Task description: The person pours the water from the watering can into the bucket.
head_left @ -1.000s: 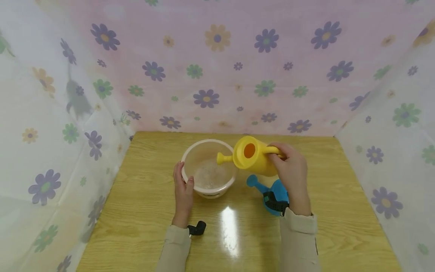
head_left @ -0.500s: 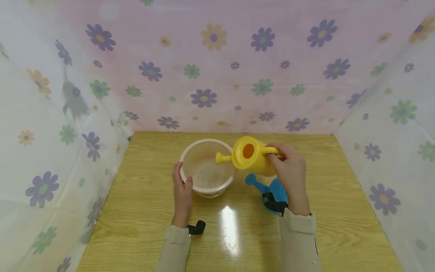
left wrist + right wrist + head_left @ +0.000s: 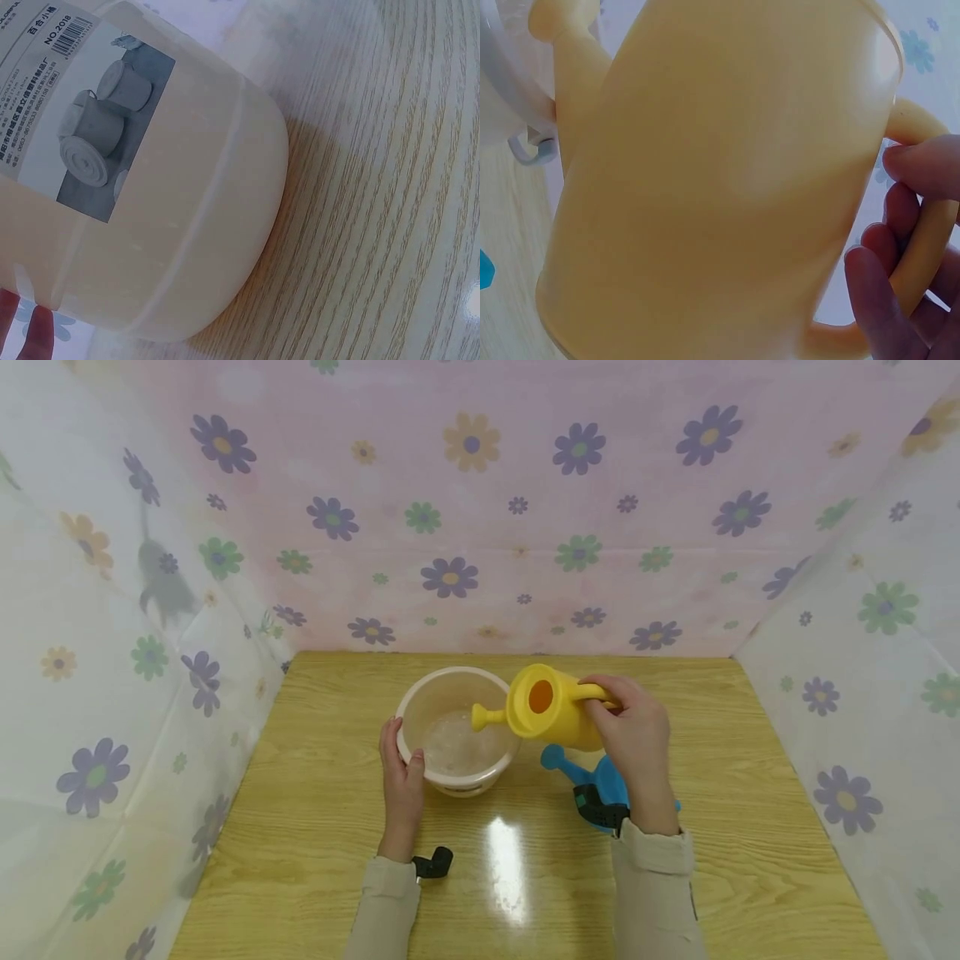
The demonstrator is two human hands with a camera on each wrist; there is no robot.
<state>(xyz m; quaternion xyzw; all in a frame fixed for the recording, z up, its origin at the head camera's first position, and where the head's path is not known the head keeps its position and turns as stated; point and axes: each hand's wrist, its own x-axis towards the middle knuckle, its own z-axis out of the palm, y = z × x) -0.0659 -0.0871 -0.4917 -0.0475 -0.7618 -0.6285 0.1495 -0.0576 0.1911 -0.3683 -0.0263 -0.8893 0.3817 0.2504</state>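
In the head view my left hand (image 3: 402,785) holds the near left side of a cream plastic bucket (image 3: 465,783), its thumb at the rim. Fingertips (image 3: 36,334) show against the bucket's outer wall in the left wrist view. My right hand (image 3: 633,727) grips the handle of a yellow toy watering can (image 3: 558,714), which is tilted with its spout over the bucket's opening. Clear water with small bubbles shows inside the bucket. In the right wrist view, fingers curl round the can's yellow handle (image 3: 922,244).
A blue toy watering can (image 3: 612,785) stands on the wood-grain table (image 3: 315,877), partly hidden beneath my right wrist. A flower-patterned sheet (image 3: 480,527) encloses the back and both sides. A printed label (image 3: 97,105) is on the bucket's wall.
The yellow watering can and my right hand have shifted slightly left, so the spout reaches farther over the bucket. My left hand keeps its place on the bucket.
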